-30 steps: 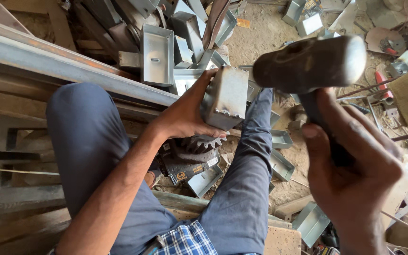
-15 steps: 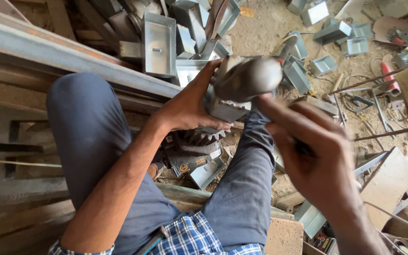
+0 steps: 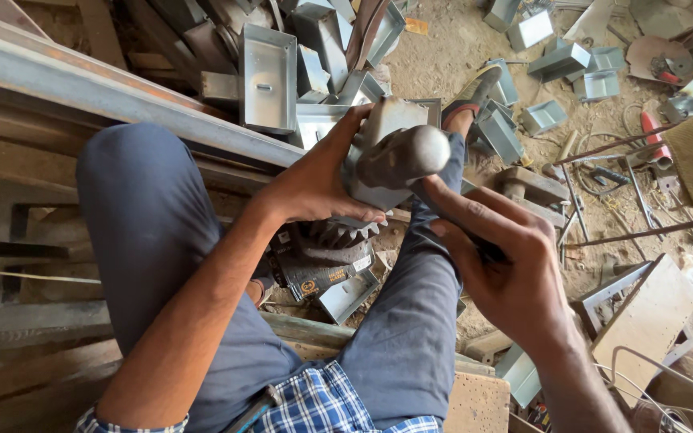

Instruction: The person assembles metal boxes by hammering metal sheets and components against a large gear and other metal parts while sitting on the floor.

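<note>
The left hand (image 3: pixel 310 180) has its grip clamped on a folded grey metal box (image 3: pixel 382 156), holding it over a toothed gear (image 3: pixel 334 240) between the person's knees. The right hand (image 3: pixel 503 269) has its grip closed around the handle of a hammer (image 3: pixel 403 156), whose head lies against the box. More metal boxes (image 3: pixel 266 76) lie scattered on the dirt floor (image 3: pixel 443 52), beside a long steel beam (image 3: pixel 98 96).
</note>
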